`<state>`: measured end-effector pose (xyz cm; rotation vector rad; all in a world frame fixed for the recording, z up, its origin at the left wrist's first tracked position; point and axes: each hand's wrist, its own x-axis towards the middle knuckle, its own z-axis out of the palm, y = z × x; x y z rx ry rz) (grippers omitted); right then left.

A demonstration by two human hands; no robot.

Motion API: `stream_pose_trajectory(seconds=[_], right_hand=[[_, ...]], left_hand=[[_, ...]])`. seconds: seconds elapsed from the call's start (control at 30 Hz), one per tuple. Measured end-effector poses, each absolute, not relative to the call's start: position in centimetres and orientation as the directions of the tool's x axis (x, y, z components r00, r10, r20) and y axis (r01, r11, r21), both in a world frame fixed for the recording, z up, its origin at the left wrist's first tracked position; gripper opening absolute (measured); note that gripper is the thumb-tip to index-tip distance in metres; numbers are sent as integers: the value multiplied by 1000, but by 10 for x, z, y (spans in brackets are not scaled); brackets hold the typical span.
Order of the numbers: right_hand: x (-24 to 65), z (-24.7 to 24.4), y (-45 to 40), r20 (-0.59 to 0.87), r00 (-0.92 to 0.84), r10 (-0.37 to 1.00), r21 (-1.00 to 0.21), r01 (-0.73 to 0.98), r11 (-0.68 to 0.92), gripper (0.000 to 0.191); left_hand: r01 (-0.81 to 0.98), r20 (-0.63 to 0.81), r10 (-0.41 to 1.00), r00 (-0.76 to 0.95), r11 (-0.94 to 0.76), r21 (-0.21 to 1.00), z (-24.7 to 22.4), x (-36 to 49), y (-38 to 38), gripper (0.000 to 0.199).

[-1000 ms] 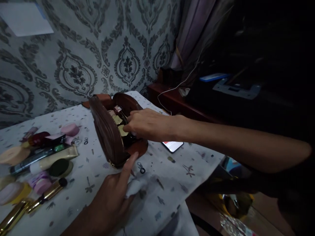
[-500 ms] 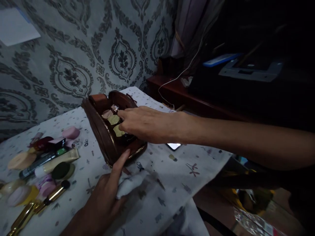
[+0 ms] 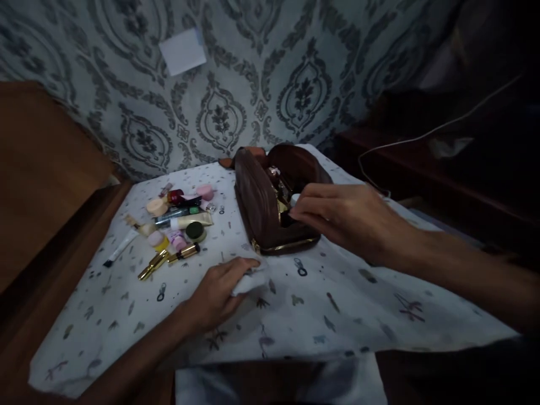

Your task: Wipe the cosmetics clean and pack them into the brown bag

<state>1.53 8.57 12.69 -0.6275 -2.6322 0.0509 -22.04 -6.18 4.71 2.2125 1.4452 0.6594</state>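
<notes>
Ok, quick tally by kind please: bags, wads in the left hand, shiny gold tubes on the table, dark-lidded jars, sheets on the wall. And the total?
Bag: 1
White wad in the left hand: 1
Gold tubes: 2
Dark-lidded jar: 1
Wall sheet: 1
Total: 6

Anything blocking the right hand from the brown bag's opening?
Nothing visible. The right hand is at the opening of the brown bag, a white object by its fingers.
</notes>
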Motion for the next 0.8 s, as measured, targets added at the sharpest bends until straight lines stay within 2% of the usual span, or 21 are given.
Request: stream_pose_trajectory(seconds=[0.1,0.23,0.33,0.4,0.5,0.6,0.67,0.7,0.8], right_hand=[[4,116,64,473,-785,400,-196,349,916,32],[-20,98,34,494,-792,360,-336,208,919,43],[-41,83,18,460,-797,391,-498,133,857,45],[-55,72,12,403,-802,441,-610,124,783,43],[-80,56,8,244,-825,510,-791,136,597,31],[-109,39,8,14,-801,599,-971,132,199,17],[-127,27,8,-89,-750,656,-996,69,-56,20],[-135,22,8,-110,-729,676,-991,27,-132,23],[-151,8,9,-79,-674,734,-980,-81,-181,30]], left_hand=[[774,252,945,209,-317,548,41,-243,-68,37],[819,368,926,-85,-145,555,42,-274,-69,31],[756,447,825,-345,-38,653,51,-300,-68,29],[711,529,691,-492,-33,703,58,-320,-69,27],[666,591,503,-630,-40,745,64,-354,-71,25],[621,565,413,-715,3,784,60,-384,-74,27],[628,544,417,-728,87,773,51,-397,-74,30],[637,534,433,-726,131,760,46,-401,-74,32],[663,505,499,-704,209,719,31,-403,-74,30]])
